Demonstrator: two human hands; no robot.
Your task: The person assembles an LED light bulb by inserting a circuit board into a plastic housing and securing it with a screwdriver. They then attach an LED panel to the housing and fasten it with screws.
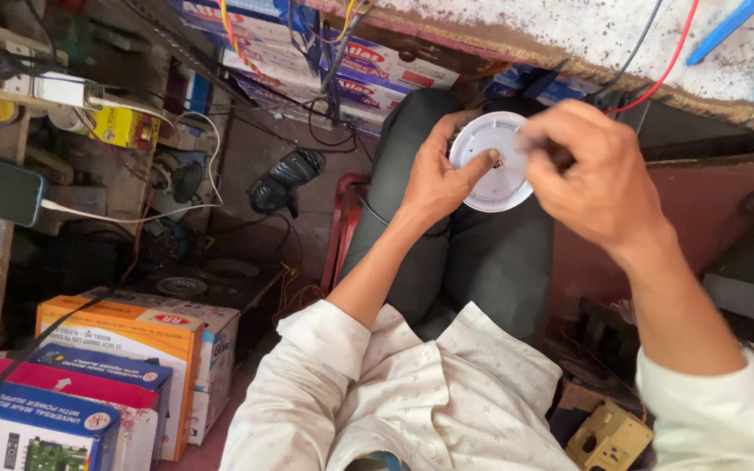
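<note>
Your left hand [436, 179] grips the white round plastic housing [495, 161] by its rim over your lap, thumb on its face; your right hand [591, 174] pinches at its centre. It looks light, rigid, smooth and probably crackable: keep holding the rim.

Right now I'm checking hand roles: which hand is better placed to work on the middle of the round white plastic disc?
Probably the right hand: its fingertips sit over the round white plastic disc near the centre, while the left hand grips its left rim, steadying it.
</note>
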